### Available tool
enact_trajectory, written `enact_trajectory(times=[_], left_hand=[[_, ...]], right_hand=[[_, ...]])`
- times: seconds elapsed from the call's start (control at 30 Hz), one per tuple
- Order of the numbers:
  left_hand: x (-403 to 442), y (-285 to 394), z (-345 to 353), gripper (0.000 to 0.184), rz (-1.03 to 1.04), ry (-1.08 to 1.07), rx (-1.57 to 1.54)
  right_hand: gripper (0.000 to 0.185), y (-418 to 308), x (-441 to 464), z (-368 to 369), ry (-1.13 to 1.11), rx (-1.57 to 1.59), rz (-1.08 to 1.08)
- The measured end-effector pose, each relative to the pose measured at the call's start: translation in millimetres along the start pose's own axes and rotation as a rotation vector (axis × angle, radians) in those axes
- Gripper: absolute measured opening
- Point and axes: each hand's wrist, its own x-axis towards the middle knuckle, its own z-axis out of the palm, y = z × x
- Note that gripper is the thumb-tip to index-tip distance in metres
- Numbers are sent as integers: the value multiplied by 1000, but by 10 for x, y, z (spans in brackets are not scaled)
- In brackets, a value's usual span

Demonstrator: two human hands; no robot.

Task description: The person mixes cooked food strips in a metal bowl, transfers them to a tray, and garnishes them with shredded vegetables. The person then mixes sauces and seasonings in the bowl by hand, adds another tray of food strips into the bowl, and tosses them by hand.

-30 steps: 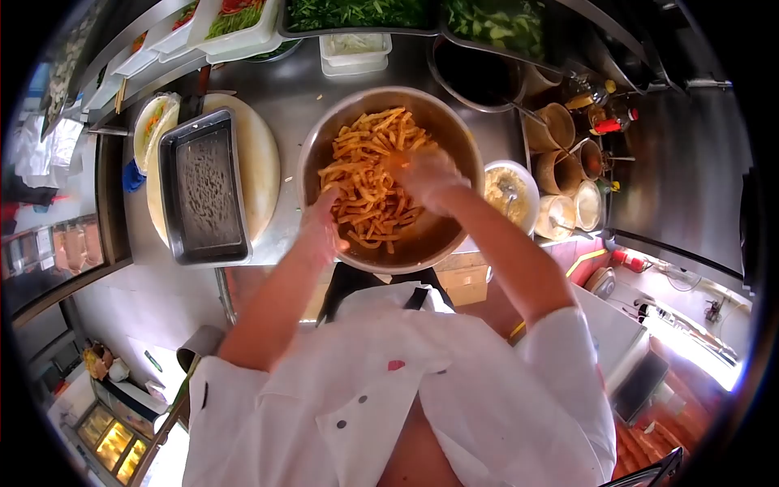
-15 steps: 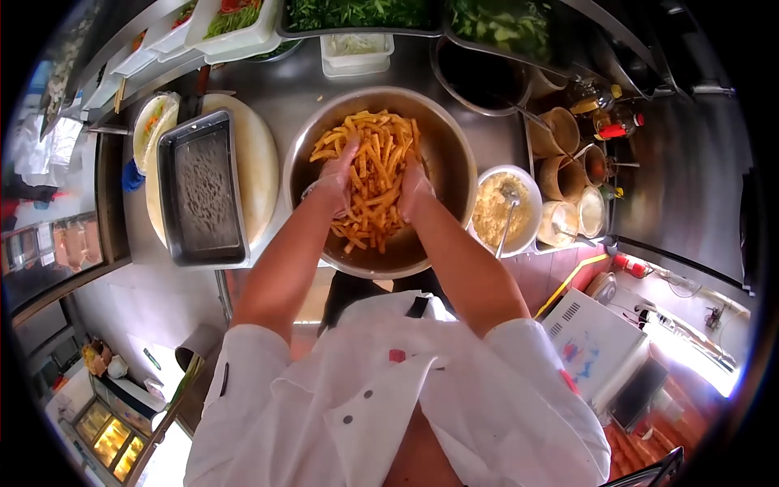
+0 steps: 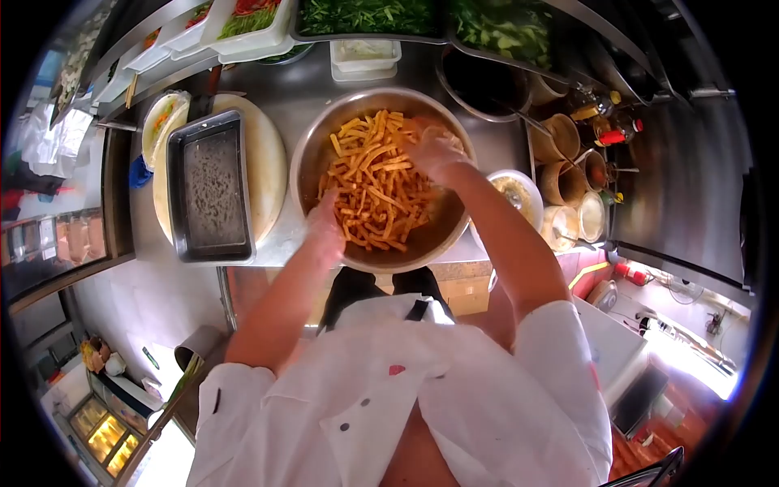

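Note:
A wide steel bowl (image 3: 304, 138) holds a heap of orange-brown coated strips (image 3: 377, 183). My left hand (image 3: 326, 227), in a clear glove, is at the bowl's lower left side, against the edge of the heap; its fingers are smeared by motion. My right hand (image 3: 438, 154), gloved too, is at the upper right inside the bowl, beside the strips. Its fingers are blurred, and whether they hold anything does not show.
Left of the bowl, a dark rectangular tray (image 3: 211, 191) rests on a round board (image 3: 270, 154). A white bowl (image 3: 531, 195) of pale crumbs, partly behind my right forearm, stands right, near seasoning pots (image 3: 560, 136). Greens trays (image 3: 369, 18) line the back.
Half a second ago both hands were around the heap's sides; now they are farther apart, my right up and right, my left down and left. The strips have shifted and spread.

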Motion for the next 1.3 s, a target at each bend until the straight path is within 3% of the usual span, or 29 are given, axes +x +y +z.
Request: enact_trajectory(times=[0.07, 0.13, 0.23, 0.33, 0.43, 0.47, 0.57, 0.6, 0.67, 0.77, 0.8, 0.83, 0.87, 1.0, 1.1, 1.13, 1.3], left_hand=[[154, -212, 6, 62, 23, 123, -91], [315, -317, 132, 65, -124, 135, -185], [664, -376, 280, 70, -263, 98, -169], [500, -261, 483, 66, -329, -76, -67], [160, -39, 685, 74, -311, -9, 178], [129, -51, 647, 76, -288, -155, 105], [-156, 101, 793, 75, -259, -110, 251], [-347, 170, 848, 74, -206, -210, 234], [-381, 218, 782, 74, -128, -275, 332], [-322, 373, 581, 75, -19, -370, 480], [-282, 428, 509, 75, 18, -399, 527], [-243, 466, 436, 75, 53, -427, 574], [-178, 463, 354, 72, 59, -259, 623], [334, -22, 22, 56, -177, 79, 377], [345, -361, 299, 54, -205, -60, 74], [-103, -214, 652, 57, -288, -66, 148], [327, -143, 461, 65, -345, -209, 232]], right_hand=[[94, 161, 296, 142, 31, 265, 113], [98, 274, 531, 345, 47, 973, 384], [76, 409, 645, 916, -103, 1424, 614], [70, 482, 399, 1253, -432, 1760, 224], [63, 304, 37, 1144, -402, 1867, 174], [58, 116, -201, 926, -391, 1859, 212], [56, 310, -115, 1120, -425, 1891, 172], [56, 295, -195, 1099, -295, 1794, 291], [50, 355, -426, 904, -35, 320, -148], [55, 301, -462, 760, -121, -267, -190], [47, 297, -561, 633, -122, -258, -178], [48, 294, -616, 554, -115, -168, -121], [48, 340, -605, 534, -91, 88, 25], [51, 562, -238, 991, 47, 1160, 518], [54, 416, -53, 1293, -14, 1748, 546], [55, 354, -57, 1316, -62, 1861, 512], [62, 113, -305, 1071, -139, 1884, 390]])
